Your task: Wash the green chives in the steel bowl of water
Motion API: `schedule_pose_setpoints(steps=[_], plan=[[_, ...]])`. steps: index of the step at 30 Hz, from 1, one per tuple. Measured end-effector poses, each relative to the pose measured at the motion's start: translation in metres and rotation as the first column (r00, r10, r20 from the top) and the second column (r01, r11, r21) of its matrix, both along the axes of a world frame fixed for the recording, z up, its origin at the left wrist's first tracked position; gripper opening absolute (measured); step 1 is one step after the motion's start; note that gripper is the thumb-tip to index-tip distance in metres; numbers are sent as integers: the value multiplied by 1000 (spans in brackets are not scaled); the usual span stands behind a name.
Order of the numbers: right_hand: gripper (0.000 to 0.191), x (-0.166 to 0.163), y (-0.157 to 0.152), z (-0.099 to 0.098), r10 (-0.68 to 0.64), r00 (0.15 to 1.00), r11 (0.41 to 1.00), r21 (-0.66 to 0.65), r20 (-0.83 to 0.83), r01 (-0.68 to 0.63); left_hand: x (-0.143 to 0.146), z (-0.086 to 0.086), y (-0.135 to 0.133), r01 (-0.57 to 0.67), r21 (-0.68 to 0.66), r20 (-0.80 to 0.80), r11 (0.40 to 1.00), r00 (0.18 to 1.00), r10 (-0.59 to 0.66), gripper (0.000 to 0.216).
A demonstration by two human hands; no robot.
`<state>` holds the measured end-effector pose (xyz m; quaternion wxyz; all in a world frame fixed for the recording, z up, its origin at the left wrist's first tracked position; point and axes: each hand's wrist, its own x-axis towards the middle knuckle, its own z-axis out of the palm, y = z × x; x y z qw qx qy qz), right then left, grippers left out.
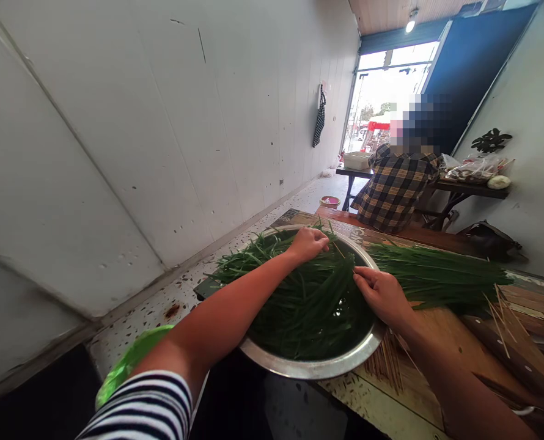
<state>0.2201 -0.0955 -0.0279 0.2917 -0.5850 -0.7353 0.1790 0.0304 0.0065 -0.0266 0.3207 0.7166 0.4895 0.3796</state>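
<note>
Right grip (382,294): thumb and forefinger are pinched on a few chives (308,305) at the right edge of the pile, and the other fingers are loosely bent. Left grip (306,243): the fingers curl down onto the chives at the far rim; whether they are closed on any leaves cannot be told. Head view, sole view: the chives lie heaped in a metal bowl (308,368), dark green, with strands spilling over its left rim. The bowl sits at the near-left corner of a wooden surface (441,333), its near rim overhanging the edge. A separate bundle (437,275) of lighter green chives lies flat on the surface just right of the bowl, its stems running left to right. Thin skewers (386,363) lie partly under the bowl's right side. The left arm ends in a striped sleeve (148,409). Beyond the surface, a person (395,189) in a checked shirt sits facing away, well apart from both grips. A pink bucket (329,201) stands on the floor near that person.
</note>
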Motion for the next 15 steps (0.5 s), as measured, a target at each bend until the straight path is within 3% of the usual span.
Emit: schedule_pose_setpoints(steps=[9, 15], plan=[[37, 1, 0, -1, 5, 1000, 1000, -3, 17, -5, 1, -3, 1, 16, 7, 12, 1000, 1000, -16, 22], [39, 0, 0, -1, 12, 1000, 1000, -21, 3, -12, 2, 1, -3, 16, 80, -14, 997, 1000, -15, 18]])
